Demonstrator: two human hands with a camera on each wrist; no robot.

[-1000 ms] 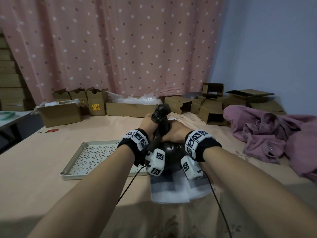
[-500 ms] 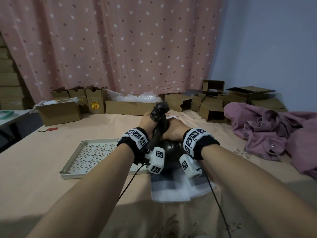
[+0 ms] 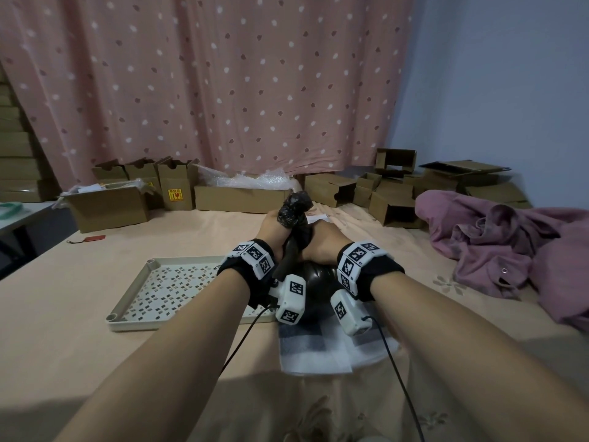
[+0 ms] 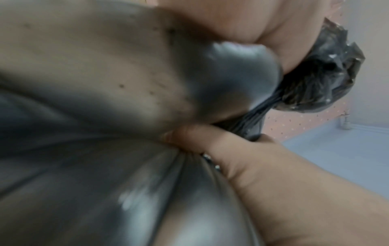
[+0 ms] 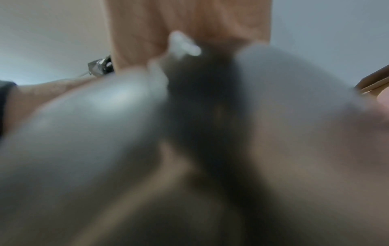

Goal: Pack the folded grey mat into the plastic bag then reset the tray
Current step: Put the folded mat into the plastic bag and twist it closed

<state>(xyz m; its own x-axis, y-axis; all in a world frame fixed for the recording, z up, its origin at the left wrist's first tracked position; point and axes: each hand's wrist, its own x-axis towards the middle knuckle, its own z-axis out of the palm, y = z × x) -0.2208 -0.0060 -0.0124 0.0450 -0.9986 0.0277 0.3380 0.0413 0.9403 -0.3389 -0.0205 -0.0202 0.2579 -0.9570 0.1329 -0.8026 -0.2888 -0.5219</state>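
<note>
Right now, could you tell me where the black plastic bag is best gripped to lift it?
Grip the black plastic bag at its twisted neck, coming from above. The body is round, taut and slick; the neck is narrow and stands up, and both hands already hold it there.

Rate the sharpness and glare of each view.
Head view: sharp, dim, edges bowed, both hands on the black plastic bag. Left wrist view: soft close up, highlights on the bag, crumpled top in focus. Right wrist view: fully blurred, one bright glare patch.
</note>
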